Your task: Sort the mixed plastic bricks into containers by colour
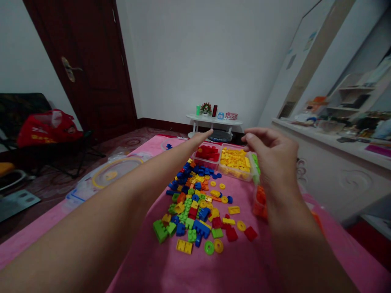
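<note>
My left hand [200, 139] reaches out near the box of red bricks [207, 152]. It shows edge-on with a finger stretched forward, and its other fingers are mostly hidden. My right hand [270, 150] is raised at the right edge of the box of yellow bricks [235, 159]. Its thumb and fingers curl together in a pinch; whatever is between them is too small to make out. Between my forearms lies a loose pile of mixed toy building bricks [195, 195]. Green bricks [255, 162] and a box of orange bricks [260, 201] sit partly behind my right hand and wrist.
A pink cloth [232, 268] covers the table. Clear plastic lids [113, 173] lie on the left. Beyond the table stands a low white table [214, 119] with a small plant. A cluttered counter [342, 130] runs along the right; a red bag [50, 128] rests at left.
</note>
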Available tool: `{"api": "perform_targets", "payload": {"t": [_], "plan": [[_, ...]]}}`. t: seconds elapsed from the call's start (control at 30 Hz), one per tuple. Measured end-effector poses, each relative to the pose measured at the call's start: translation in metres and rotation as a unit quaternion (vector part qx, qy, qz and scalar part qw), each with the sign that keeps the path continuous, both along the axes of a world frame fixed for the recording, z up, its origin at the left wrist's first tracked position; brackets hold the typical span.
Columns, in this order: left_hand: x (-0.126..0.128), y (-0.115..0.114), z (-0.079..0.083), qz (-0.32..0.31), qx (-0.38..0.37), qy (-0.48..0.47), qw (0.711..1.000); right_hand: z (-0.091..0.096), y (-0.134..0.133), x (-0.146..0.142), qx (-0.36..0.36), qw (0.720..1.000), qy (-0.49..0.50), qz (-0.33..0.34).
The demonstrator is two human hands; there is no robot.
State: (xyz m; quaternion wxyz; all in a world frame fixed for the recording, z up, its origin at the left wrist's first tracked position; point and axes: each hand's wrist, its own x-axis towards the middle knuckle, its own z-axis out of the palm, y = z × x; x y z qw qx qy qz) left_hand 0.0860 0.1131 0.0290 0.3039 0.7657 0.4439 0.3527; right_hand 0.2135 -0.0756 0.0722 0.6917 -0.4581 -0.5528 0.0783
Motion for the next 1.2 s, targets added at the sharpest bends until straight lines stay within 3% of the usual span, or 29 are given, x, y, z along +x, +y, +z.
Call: {"api": "perform_targets", "payload": {"t": [0.13, 0.3, 0.47, 0.6, 0.73, 0.9, 1.0, 1.2], "plan": [[-0.02, -0.019, -0.01, 0.025, 0.057, -0.001, 0.998, -0.006, 0.006, -0.001, -0.016, 1.0, -0.005, 0.02], [-0.079, -0.058, -0.014, -0.014, 0.077, 0.137, 0.987, -0.014, 0.011, -0.011, -0.058, 0.997, -0.034, 0.049], [-0.145, -0.094, -0.031, 0.019, 0.129, 0.387, 0.913, -0.019, 0.013, -0.018, -0.077, 0.994, -0.044, 0.062], [-0.17, -0.11, -0.057, 0.023, 0.122, 0.454, 0.882, -0.021, 0.011, -0.023, -0.088, 0.992, -0.048, 0.071], [-0.174, -0.118, -0.062, 0.043, 0.115, 0.443, 0.888, -0.021, 0.009, -0.025, -0.092, 0.991, -0.061, 0.073], [-0.158, -0.126, -0.029, 0.111, 0.189, 0.443, 0.869, -0.022, 0.01, -0.025, -0.085, 0.991, -0.078, 0.069], [-0.138, -0.121, -0.019, 0.099, 0.209, 0.411, 0.882, -0.024, 0.011, -0.025, -0.082, 0.991, -0.089, 0.066], [-0.106, -0.095, -0.048, 0.031, 0.132, 0.398, 0.907, -0.025, 0.009, -0.024, -0.081, 0.988, -0.111, 0.074]]}}
